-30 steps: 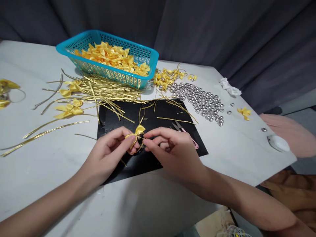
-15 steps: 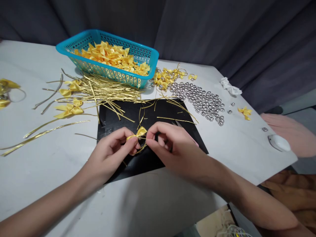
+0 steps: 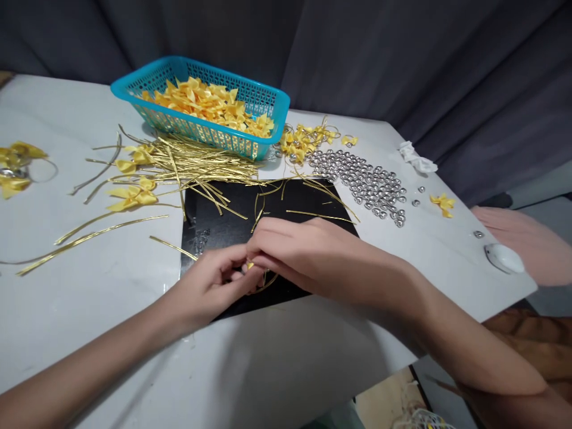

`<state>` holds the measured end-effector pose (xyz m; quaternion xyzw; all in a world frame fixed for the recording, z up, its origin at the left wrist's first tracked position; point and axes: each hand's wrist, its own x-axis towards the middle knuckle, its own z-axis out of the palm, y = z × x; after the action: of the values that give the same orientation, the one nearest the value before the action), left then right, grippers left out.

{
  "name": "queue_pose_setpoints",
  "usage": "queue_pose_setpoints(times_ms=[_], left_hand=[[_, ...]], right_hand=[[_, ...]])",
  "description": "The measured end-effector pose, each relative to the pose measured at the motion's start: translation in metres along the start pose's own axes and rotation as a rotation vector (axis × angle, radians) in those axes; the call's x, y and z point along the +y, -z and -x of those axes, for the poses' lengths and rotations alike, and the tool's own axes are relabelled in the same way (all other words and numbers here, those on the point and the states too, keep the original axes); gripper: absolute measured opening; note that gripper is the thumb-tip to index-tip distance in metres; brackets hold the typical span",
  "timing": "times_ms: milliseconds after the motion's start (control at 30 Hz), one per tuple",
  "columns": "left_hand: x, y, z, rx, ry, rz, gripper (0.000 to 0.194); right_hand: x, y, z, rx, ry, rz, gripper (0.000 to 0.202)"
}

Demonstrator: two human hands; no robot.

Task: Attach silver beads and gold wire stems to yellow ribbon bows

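Observation:
Over the black mat (image 3: pixel 214 229), my left hand (image 3: pixel 227 277) is closed on a yellow ribbon bow (image 3: pixel 251 266), of which only a small bit shows between the fingers. My right hand (image 3: pixel 290 250) is pressed against the left fingertips and covers most of the bow; its own fingers are closed, and what they pinch is hidden. A gold wire tie (image 3: pixel 269 285) curves out below the joined hands. Gold wire strips (image 3: pixel 205 164) lie piled behind the mat, with some loose ones across it.
A blue basket (image 3: pixel 201 124) of yellow ribbon pieces stands at the back. Finished-looking bows (image 3: pixel 301 140) lie beside silver beads (image 3: pixel 361 179). More bows (image 3: pixel 134 193) rest at left. A white tissue (image 3: pixel 416 157) and a white mouse-like object (image 3: pixel 504 258) are at right.
My right hand has moved left over my left fingertips, and the bow seen between the hands is now mostly covered. The view has shifted slightly.

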<state>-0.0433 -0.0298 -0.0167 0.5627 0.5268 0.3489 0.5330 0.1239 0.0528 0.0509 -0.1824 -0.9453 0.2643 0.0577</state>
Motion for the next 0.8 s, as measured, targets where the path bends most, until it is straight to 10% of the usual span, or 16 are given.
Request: queue_pose_setpoints(times_ms=[100,800], left_hand=[[0.004,0.0,0.0,0.012,0.021,0.027,0.025],[0.011,0.001,-0.002,0.065,0.035,0.171,0.024]], right_hand=[[0.007,0.003,-0.01,-0.116,0.104,0.023,0.014],[0.013,-0.002,0.0,0.153,0.078,-0.055,0.016]])
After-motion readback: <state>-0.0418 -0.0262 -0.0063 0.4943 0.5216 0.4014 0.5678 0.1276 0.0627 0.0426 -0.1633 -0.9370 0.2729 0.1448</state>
